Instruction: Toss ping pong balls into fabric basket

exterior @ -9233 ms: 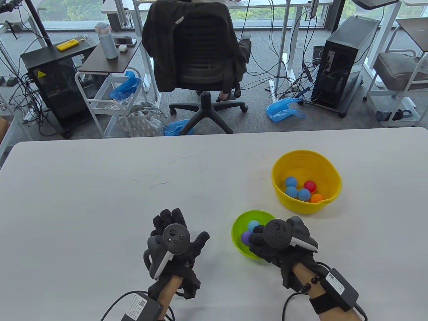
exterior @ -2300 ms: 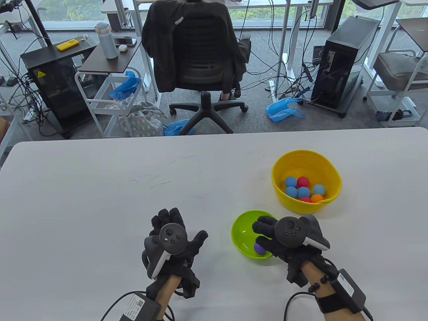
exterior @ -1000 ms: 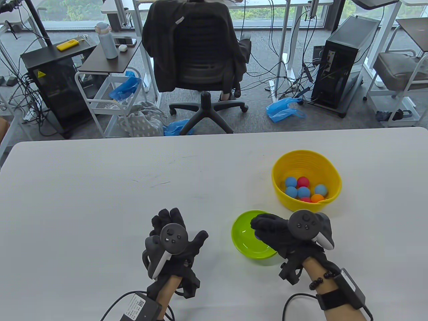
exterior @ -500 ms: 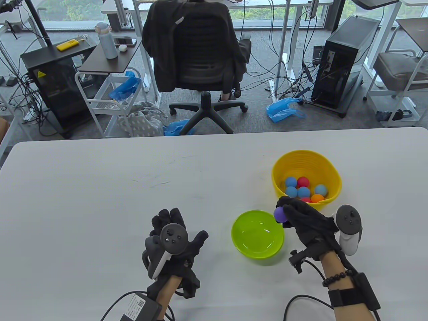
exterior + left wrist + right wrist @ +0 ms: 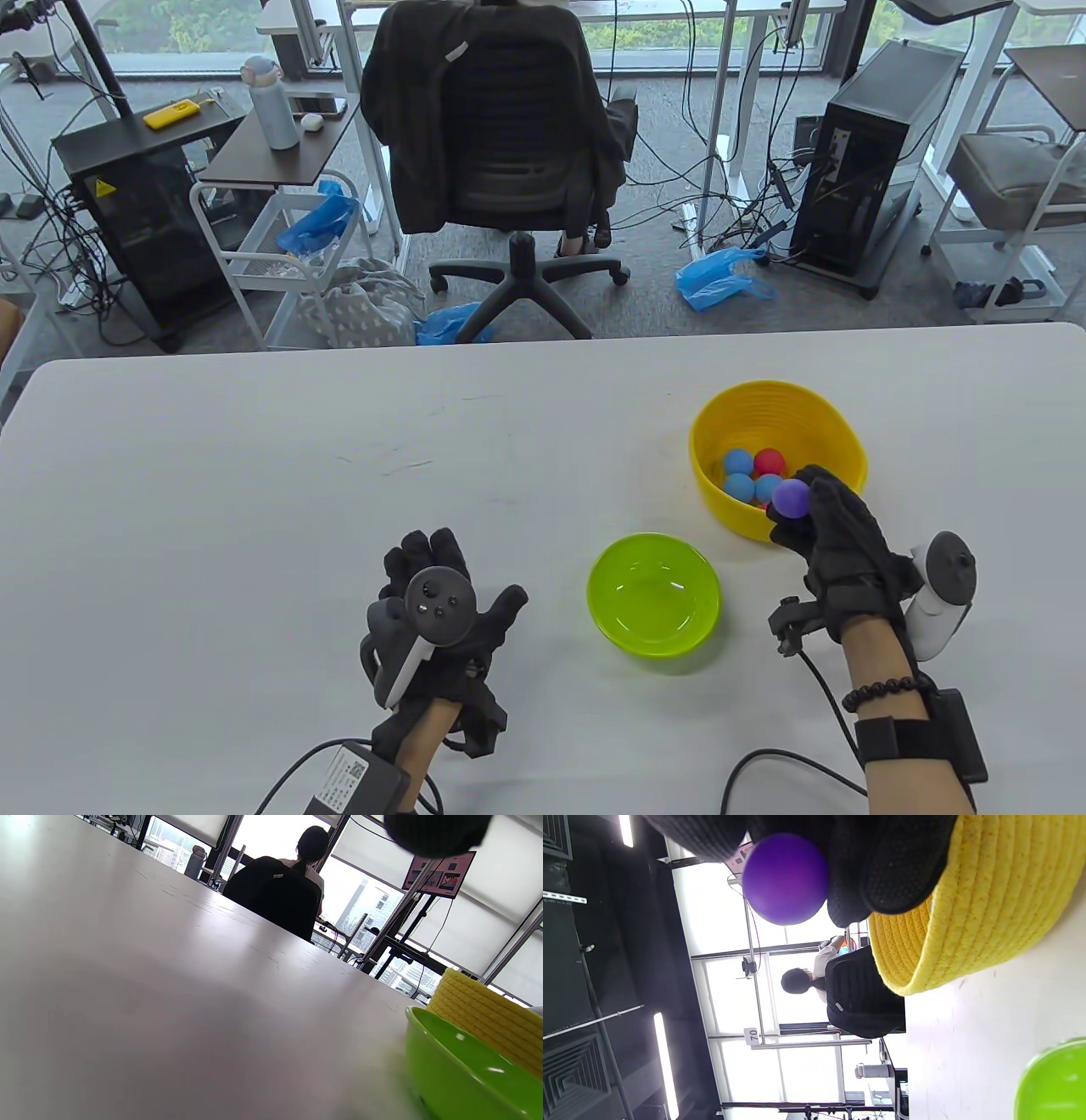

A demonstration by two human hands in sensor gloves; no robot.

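My right hand [image 5: 827, 531] pinches a purple ball [image 5: 791, 497] in its fingertips over the near rim of the yellow fabric basket [image 5: 840, 441]. The basket holds several blue and red balls [image 5: 755, 475]. In the right wrist view the purple ball [image 5: 785, 878] sits between gloved fingers [image 5: 882, 866], beside the basket's woven wall [image 5: 967, 921]. The green bowl [image 5: 607, 598] stands empty in front of the basket. My left hand [image 5: 450, 603] rests flat on the table, fingers spread, holding nothing.
The white table [image 5: 254, 475] stretches wide to the left. In the left wrist view the green bowl [image 5: 462, 1073] and basket [image 5: 483, 1014] are at the right. An office chair [image 5: 492, 127], carts and cables stand beyond the far edge.
My right hand lifted the purple ball out of the green bowl and carried it up and right to the basket's near rim. The left hand stayed still.
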